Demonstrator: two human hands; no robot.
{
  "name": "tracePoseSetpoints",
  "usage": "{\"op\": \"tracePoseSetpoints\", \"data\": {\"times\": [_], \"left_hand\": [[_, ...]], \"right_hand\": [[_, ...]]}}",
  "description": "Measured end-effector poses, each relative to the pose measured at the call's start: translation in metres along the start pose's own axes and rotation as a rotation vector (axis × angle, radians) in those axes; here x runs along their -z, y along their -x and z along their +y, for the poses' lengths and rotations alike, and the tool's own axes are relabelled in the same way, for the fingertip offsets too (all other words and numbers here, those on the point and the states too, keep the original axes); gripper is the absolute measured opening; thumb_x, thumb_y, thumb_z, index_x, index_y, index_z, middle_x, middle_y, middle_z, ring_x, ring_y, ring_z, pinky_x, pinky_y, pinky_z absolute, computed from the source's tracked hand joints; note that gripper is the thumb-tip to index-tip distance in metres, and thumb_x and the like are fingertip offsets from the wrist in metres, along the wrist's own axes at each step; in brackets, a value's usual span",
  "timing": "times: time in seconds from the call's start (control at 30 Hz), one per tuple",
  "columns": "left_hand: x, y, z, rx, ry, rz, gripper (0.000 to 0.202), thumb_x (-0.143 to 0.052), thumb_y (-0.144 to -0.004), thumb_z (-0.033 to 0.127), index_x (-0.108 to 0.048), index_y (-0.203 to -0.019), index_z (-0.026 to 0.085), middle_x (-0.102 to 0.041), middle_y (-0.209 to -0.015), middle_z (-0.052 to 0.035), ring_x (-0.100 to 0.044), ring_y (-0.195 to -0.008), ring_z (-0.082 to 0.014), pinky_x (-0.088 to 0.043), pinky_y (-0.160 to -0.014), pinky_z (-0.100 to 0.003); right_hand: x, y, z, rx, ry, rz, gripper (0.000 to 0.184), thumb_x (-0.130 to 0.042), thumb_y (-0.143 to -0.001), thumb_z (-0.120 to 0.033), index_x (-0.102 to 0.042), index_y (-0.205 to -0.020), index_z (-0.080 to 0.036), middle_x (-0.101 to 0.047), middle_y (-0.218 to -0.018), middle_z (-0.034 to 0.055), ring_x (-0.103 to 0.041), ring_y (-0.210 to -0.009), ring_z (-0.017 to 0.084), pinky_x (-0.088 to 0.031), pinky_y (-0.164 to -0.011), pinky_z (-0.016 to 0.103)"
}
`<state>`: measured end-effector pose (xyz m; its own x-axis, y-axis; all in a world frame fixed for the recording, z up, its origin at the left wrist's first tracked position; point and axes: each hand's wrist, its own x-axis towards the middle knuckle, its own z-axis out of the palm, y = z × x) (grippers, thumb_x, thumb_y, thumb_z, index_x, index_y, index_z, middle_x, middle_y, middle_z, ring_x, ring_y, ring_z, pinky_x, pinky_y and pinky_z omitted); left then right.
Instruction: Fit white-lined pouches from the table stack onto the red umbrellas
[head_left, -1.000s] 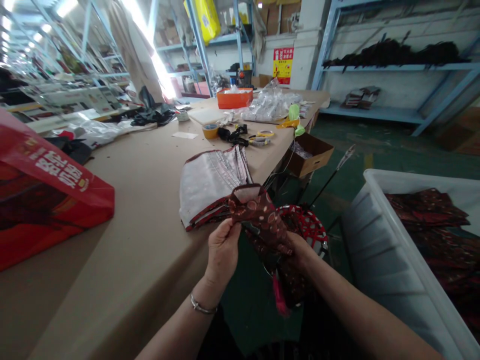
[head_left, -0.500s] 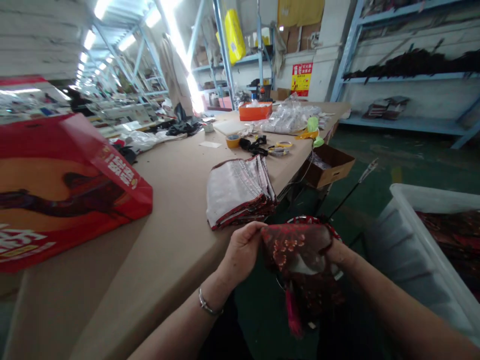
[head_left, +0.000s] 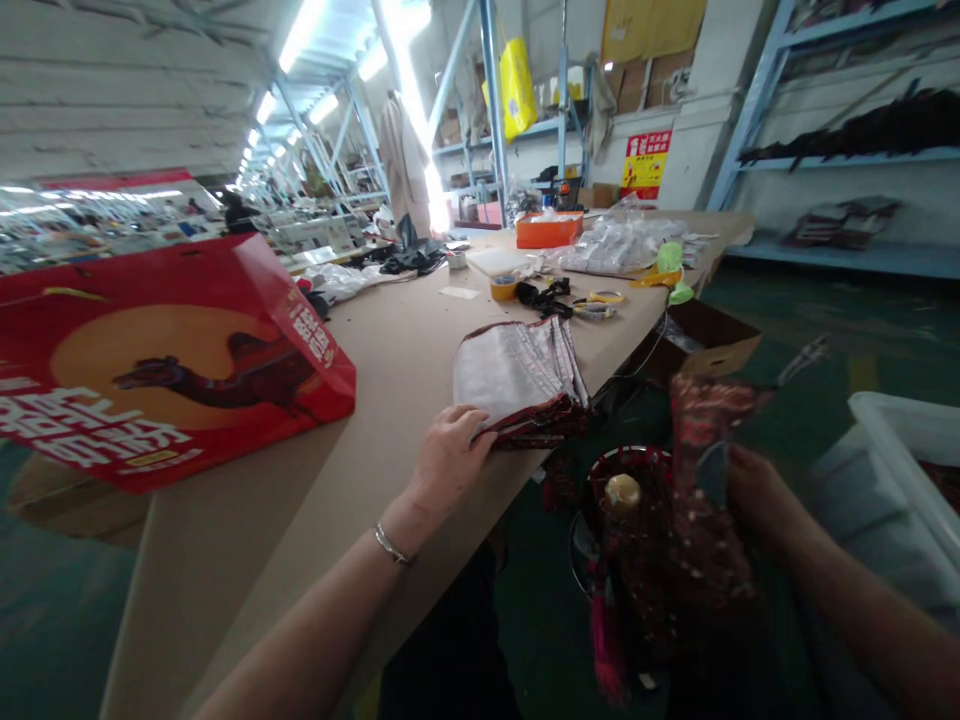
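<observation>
The left hand [head_left: 450, 458] lies palm down on the brown table [head_left: 390, 360], its fingers loosely bent and resting on the near corner of a stack of folded fabric pieces [head_left: 520, 378]. This stack shows a silver-grey side on top and dark red patterned edges, and it sits near the right edge of the table. Whether the fingertips pinch the top piece or only press on it, I cannot tell. A thin bracelet [head_left: 390, 545] is on the left wrist.

The right hand [head_left: 754, 488] is off the table, over the green floor, and it is closed around a dark red patterned fabric piece [head_left: 697, 440], which stands up blurred from the fingers. Just beside it, lower and to the left, is a dark bundle with a round pale knob [head_left: 622, 492] on top and a pink tassel [head_left: 604, 645] hanging below.

A red printed bag [head_left: 165, 360] lies on the table to the left, well apart from the hands. A white plastic bin [head_left: 892, 450] stands at the right.
</observation>
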<state>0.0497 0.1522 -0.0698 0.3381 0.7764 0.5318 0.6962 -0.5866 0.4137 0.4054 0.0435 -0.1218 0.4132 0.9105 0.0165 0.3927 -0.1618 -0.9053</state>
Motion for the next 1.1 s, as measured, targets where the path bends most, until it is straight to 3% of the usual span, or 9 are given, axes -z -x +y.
{"op": "tracePoseSetpoints", "data": {"times": [0.1, 0.2, 0.27, 0.37, 0.47, 0.57, 0.7, 0.83, 1.1], "left_hand": [[-0.004, -0.001, 0.002, -0.063, -0.086, -0.076, 0.013, -0.055, -0.083, 0.025, -0.064, -0.089, 0.019, -0.064, -0.094, -0.007, -0.058, -0.091, -0.0205, -0.046, -0.086, -0.034], [-0.003, -0.005, 0.005, -0.074, -0.112, -0.115, 0.021, -0.043, -0.089, 0.024, -0.063, -0.085, 0.018, -0.064, -0.09, -0.007, -0.058, -0.084, -0.0177, -0.045, -0.079, -0.029], [0.0, -0.01, 0.005, -0.062, -0.153, -0.154, 0.026, -0.038, -0.091, 0.023, -0.063, -0.083, 0.018, -0.063, -0.086, -0.0066, -0.058, -0.079, -0.0164, -0.044, -0.074, -0.027], [0.009, -0.018, 0.006, -0.057, -0.236, -0.25, 0.027, -0.037, -0.09, 0.021, -0.062, -0.08, 0.018, -0.062, -0.079, -0.006, -0.057, -0.072, -0.016, -0.043, -0.068, -0.027], [0.017, -0.028, 0.008, -0.087, -0.276, -0.335, 0.027, -0.039, -0.088, 0.02, -0.064, -0.076, 0.018, -0.063, -0.078, -0.0072, -0.058, -0.071, -0.0175, -0.042, -0.066, -0.027], [0.021, -0.036, 0.012, -0.05, -0.258, -0.316, 0.025, -0.044, -0.084, 0.02, -0.066, -0.071, 0.017, -0.064, -0.074, -0.0077, -0.058, -0.069, -0.0183, -0.041, -0.064, -0.028], [0.024, -0.042, 0.011, 0.069, -0.062, -0.223, 0.017, -0.053, -0.076, 0.017, -0.068, -0.07, 0.017, -0.066, -0.07, -0.0034, -0.057, -0.063, -0.0146, -0.04, -0.06, -0.024], [0.029, -0.043, 0.005, 0.127, 0.098, -0.213, 0.019, -0.05, -0.078, 0.019, -0.067, -0.068, 0.017, -0.06, -0.058, 0.0004, -0.054, -0.058, -0.0125, -0.038, -0.056, -0.022], [0.033, -0.028, -0.005, 0.051, -0.33, -0.18, 0.017, -0.045, -0.077, 0.015, -0.062, -0.076, 0.018, -0.065, -0.081, -0.0069, -0.059, -0.069, -0.0178, -0.039, -0.06, -0.027]], "right_hand": [[-0.031, 0.007, 0.07, -0.134, 0.215, -0.008, 0.03, -0.049, -0.071, -0.048, -0.064, -0.074, -0.022, -0.069, -0.075, 0.0098, -0.065, -0.075, 0.028, -0.05, -0.07, 0.041], [-0.04, 0.002, 0.085, -0.072, 0.322, 0.045, 0.037, -0.051, -0.072, -0.047, -0.064, -0.094, -0.02, -0.069, -0.097, 0.0124, -0.063, -0.093, 0.029, -0.046, -0.085, 0.043], [-0.037, -0.006, 0.055, 0.042, 0.261, 0.091, 0.043, -0.048, -0.077, -0.046, -0.06, -0.107, -0.018, -0.067, -0.103, 0.012, -0.063, -0.094, 0.026, -0.046, -0.086, 0.041], [-0.037, -0.016, -0.031, 0.35, 0.199, 0.071, 0.033, -0.045, -0.085, -0.041, -0.061, -0.105, -0.02, -0.067, -0.097, 0.0081, -0.062, -0.086, 0.021, -0.047, -0.081, 0.035], [-0.059, -0.019, -0.118, 0.762, 0.252, -0.139, 0.024, -0.044, -0.089, -0.031, -0.064, -0.099, -0.02, -0.066, -0.098, 0.0069, -0.059, -0.094, 0.019, -0.045, -0.086, 0.034], [-0.098, -0.022, -0.168, 1.02, 0.483, -0.367, 0.023, -0.045, -0.089, -0.023, -0.065, -0.099, -0.017, -0.064, -0.102, 0.0083, -0.055, -0.1, 0.021, -0.041, -0.093, 0.036], [-0.139, -0.035, -0.19, 1.061, 0.723, -0.455, 0.023, -0.052, -0.086, -0.026, -0.065, -0.1, -0.012, -0.064, -0.101, 0.012, -0.056, -0.099, 0.023, -0.042, -0.09, 0.036], [-0.154, -0.048, -0.197, 0.976, 0.826, -0.524, 0.028, -0.041, -0.09, -0.026, -0.067, -0.094, -0.014, -0.066, -0.096, 0.0127, -0.061, -0.091, 0.022, -0.044, -0.081, 0.032], [-0.146, -0.048, -0.208, 0.889, 1.022, -0.252, 0.03, -0.037, -0.085, -0.007, -0.066, -0.093, -0.009, -0.063, -0.105, 0.0228, -0.061, -0.096, 0.031, -0.046, -0.077, 0.039]]}}
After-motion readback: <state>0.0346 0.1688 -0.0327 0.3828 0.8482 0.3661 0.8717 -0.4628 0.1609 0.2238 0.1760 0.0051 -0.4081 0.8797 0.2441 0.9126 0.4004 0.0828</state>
